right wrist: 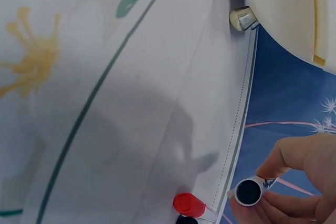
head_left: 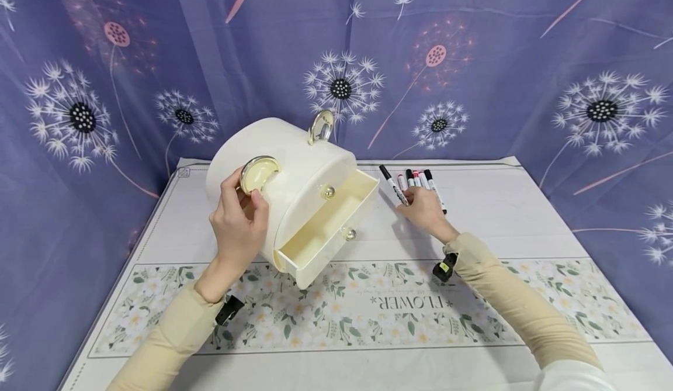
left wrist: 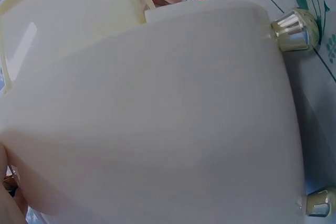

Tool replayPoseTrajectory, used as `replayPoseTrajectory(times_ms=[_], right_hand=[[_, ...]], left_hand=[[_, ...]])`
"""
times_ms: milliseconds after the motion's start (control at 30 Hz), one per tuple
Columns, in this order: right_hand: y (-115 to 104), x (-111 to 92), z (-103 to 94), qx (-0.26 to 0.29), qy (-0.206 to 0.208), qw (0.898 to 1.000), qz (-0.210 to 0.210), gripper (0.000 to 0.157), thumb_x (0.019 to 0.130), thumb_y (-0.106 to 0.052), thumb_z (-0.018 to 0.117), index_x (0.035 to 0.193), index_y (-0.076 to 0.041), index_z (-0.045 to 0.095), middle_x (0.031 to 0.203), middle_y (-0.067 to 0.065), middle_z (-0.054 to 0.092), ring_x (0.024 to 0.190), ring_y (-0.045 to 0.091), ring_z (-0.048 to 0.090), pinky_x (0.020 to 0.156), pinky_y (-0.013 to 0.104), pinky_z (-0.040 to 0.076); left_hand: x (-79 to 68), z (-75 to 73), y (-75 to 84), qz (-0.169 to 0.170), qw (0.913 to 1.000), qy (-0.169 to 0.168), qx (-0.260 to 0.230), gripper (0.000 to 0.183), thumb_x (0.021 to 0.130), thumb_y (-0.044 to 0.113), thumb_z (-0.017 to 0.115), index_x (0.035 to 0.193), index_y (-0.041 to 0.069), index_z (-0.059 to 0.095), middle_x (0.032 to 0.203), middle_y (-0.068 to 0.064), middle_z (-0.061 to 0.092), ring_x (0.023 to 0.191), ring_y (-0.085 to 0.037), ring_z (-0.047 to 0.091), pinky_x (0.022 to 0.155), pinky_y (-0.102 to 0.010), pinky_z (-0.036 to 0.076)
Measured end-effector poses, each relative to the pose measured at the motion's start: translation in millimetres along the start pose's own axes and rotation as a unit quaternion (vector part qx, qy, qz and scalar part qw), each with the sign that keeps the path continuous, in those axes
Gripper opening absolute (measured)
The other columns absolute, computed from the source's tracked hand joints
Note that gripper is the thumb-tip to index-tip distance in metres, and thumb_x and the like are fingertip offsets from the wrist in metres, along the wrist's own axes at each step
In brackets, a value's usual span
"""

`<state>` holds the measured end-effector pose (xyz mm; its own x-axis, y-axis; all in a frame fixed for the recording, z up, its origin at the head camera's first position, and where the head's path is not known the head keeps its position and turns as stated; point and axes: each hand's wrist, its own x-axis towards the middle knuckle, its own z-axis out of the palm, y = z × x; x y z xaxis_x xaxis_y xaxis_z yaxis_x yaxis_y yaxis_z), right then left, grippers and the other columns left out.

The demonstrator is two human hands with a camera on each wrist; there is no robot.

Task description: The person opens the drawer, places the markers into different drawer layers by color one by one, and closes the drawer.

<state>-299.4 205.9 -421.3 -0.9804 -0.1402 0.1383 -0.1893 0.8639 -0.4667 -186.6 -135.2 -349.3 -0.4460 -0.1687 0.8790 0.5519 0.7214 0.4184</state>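
A white rounded storage box (head_left: pixel 273 145) stands left of centre in the head view. Its lower drawer (head_left: pixel 328 253) is pulled out, and both drawers have round metallic knobs (head_left: pixel 350 234). My left hand (head_left: pixel 236 221) grips the gold ring-shaped handle (head_left: pixel 259 159) on the box's near side. With thumb and fingers my right hand (head_left: pixel 425 211) pinches a white marker pen (head_left: pixel 391 182) with a black cap. The right wrist view shows one dark round end of that marker (right wrist: pixel 248 192). Whether the box rests flat on the table I cannot tell.
Several more markers (head_left: pixel 433 185), with red and black caps, lie side by side under and beyond my right hand. A second ring handle (head_left: pixel 321 127) rises from the box's far side. The table (head_left: pixel 489 204) has a floral strip and meets a purple dandelion curtain (head_left: pixel 389 40).
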Motion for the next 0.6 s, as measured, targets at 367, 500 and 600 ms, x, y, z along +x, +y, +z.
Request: replayPoseTrajectory(times_ms=[367,500,600], right_hand=[[-2.8,-2.6,-12.5,0.011,0.021,1.000,0.005,0.032,0.072,-0.015,0.065,0.101,0.000,0.062,0.090,0.020,0.069,0.079,0.031,0.065,0.072,0.043,0.051],[-3.4,-4.0,-16.6,0.013,0.023,1.000,-0.005,0.031,0.073,-0.014,0.065,0.101,0.000,0.062,0.089,0.020,0.069,0.078,0.031,0.066,0.071,0.043,0.051],[-3.9,-5.5,-19.8,0.012,0.030,0.999,-0.016,0.031,0.072,-0.013,0.064,0.101,0.000,0.061,0.087,0.019,0.069,0.076,0.028,0.066,0.069,0.042,0.051]], left_hand=[[0.0,0.9,-1.9,0.004,1.0000,0.001,0.005,0.037,0.085,0.010,0.049,0.118,-0.005,0.046,0.095,-0.023,0.064,0.075,-0.030,0.067,0.056,-0.040,0.056],[-0.8,0.6,-1.6,0.005,1.0000,0.003,0.006,0.037,0.085,0.010,0.049,0.118,-0.005,0.047,0.094,-0.023,0.064,0.074,-0.030,0.067,0.056,-0.040,0.056],[-0.8,0.6,-0.6,0.006,1.0000,0.004,0.004,0.036,0.085,0.010,0.049,0.118,-0.005,0.047,0.094,-0.023,0.064,0.075,-0.030,0.067,0.057,-0.040,0.056]])
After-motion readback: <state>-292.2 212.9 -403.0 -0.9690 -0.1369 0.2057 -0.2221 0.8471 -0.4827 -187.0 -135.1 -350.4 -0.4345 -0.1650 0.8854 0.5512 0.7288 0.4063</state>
